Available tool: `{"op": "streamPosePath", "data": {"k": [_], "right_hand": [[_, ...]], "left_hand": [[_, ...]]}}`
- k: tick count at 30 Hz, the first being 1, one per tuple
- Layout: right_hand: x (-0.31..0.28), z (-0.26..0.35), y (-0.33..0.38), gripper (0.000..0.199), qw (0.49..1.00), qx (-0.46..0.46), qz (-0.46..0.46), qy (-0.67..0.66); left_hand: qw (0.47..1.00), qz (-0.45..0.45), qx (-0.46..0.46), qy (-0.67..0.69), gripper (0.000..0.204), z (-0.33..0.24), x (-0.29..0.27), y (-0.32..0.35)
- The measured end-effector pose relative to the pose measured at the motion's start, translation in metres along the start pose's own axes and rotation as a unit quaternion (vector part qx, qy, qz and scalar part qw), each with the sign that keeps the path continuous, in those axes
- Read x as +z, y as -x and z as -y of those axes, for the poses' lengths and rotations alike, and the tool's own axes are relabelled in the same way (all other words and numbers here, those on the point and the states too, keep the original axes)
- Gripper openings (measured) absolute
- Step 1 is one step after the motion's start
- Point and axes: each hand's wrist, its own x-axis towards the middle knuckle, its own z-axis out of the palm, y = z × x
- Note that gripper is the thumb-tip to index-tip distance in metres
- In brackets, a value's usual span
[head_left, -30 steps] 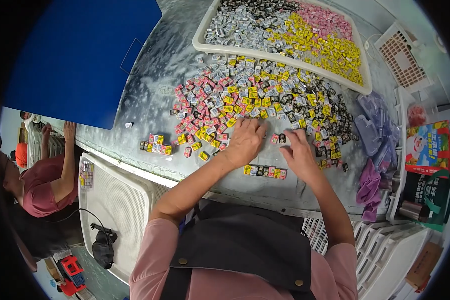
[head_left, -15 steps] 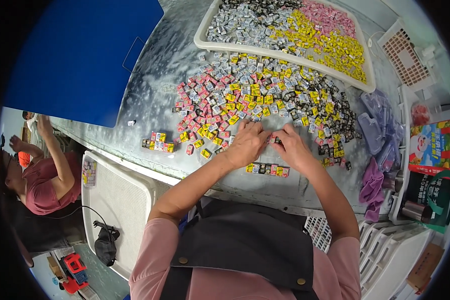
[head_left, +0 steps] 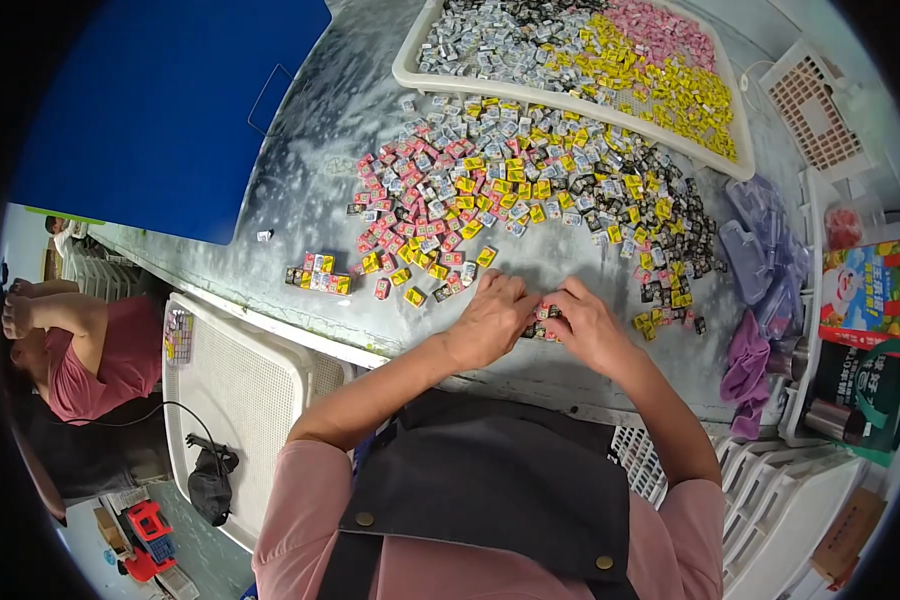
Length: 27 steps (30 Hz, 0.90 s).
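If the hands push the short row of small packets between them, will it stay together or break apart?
The row of packets is probably loose: it looks like separate small wrapped pieces pressed between the left hand and the right hand, so an uneven push would likely scatter it. Each piece seems light and flat, unlikely to roll. The tabletop looks smooth, so they may slide easily.

Single head view looks steeply down, close over the table (head_left: 370, 90).

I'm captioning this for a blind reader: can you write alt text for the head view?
A person's left hand and right hand pinch a short row of small wrapped sweets on a grey table. Beyond lies a loose spread of pink, yellow, silver and black sweets, then a white plastic tray holding more.
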Motion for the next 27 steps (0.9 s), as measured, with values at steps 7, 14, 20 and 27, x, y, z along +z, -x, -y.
{"op": "streamPosePath", "data": {"k": [7, 14, 20, 27], "right_hand": [[0.012, 0.000, 0.006, 0.027, 0.997, -0.005, -0.082, -0.012], [0.027, -0.004, 0.014, 0.025, 0.976, -0.126, -0.159, 0.073], [0.031, -0.003, 0.023, 0.024, 0.961, -0.143, -0.183, 0.148], [0.030, 0.001, 0.022, 0.023, 0.948, -0.154, -0.172, 0.221]], "left_hand": [[0.998, -0.025, -0.040, 0.042, 0.028, -0.002, 0.000, 0.001], [0.996, -0.057, -0.054, 0.048, 0.025, 0.002, 0.005, 0.008], [0.997, -0.075, -0.018, 0.010, 0.022, -0.002, 0.006, 0.019], [0.997, -0.071, 0.013, -0.040, 0.022, -0.006, 0.009, 0.027]]}}
